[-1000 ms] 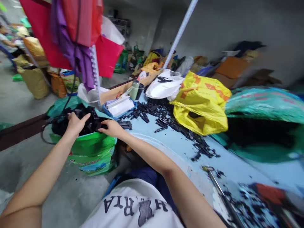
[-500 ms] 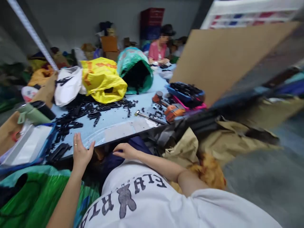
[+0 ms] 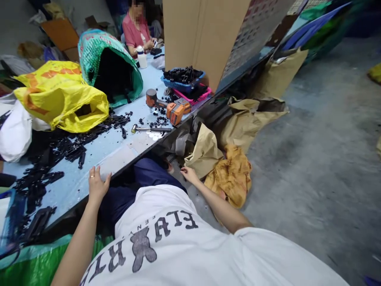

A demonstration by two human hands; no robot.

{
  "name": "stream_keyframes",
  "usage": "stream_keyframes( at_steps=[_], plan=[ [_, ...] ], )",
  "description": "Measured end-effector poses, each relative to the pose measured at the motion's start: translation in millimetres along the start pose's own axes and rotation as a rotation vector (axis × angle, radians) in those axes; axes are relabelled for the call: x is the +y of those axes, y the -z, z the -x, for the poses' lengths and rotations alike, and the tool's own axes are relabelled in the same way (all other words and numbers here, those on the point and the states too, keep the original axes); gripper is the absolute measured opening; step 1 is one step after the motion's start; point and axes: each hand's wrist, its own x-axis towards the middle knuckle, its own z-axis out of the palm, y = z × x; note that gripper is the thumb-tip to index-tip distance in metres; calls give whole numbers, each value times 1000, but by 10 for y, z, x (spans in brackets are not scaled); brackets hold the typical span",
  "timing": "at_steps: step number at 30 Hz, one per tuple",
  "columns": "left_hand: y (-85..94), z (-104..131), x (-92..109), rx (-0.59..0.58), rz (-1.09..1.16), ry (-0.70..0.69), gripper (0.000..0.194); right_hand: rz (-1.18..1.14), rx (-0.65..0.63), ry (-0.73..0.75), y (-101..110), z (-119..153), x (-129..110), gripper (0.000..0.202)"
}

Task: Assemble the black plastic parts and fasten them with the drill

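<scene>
My left hand (image 3: 98, 184) lies open on the near edge of the blue table (image 3: 102, 149), fingers stretched out and a ring on one of them. Close by are loose black plastic parts (image 3: 68, 149) in a spread heap. Over the floor beside my thigh, my right hand (image 3: 190, 174) hangs below the table with loosely bent fingers and nothing visible in them. Just past it stands an open brown paper bag (image 3: 205, 153); I cannot tell whether the fingers touch it. An orange cloth (image 3: 230, 174) lies right of that hand.
On the table are a hammer (image 3: 151, 129), an orange power tool (image 3: 175, 111), a blue basket (image 3: 184, 81) of black parts, a yellow sack (image 3: 62, 97) and a green sack (image 3: 110, 71). A large cardboard sheet (image 3: 202, 35) stands upright. Across sits a person in pink (image 3: 135, 31).
The view has swung right, showing more floor and paper bags. My right hand has moved from over my lap out to the right, near the brown bag. My left hand stays on the table edge.
</scene>
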Motion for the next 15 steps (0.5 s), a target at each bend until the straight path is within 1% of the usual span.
stream_keyframes(
  at_steps=[1, 3, 5, 7, 9, 12, 13, 15],
  plan=[
    [-3, 2, -2, 1, -9, 0, 64, 19, -14, -31, -10, -15, 79, 16],
    [-8, 12, -16, 6, -29, 10, 63, 51, -38, -65, -55, -55, 141, 17],
    [-7, 26, -43, 13, -45, 17, 62, 72, -42, -75, -97, -124, 100, 18],
    [3, 44, -81, 21, -57, 17, 62, 82, -24, -77, -83, -242, 7, 20],
    [24, 66, -127, 31, -66, 22, 62, 82, 8, -86, 17, -404, -82, 23],
    [53, 98, -195, 37, -70, 40, 62, 67, 29, -125, 270, -653, -142, 29],
    [57, 105, -210, 37, -69, 45, 62, 58, 7, -145, 347, -711, -145, 30],
    [46, 104, -209, 36, -64, 52, 61, 37, -85, -193, 431, -754, -149, 26]
  ],
)
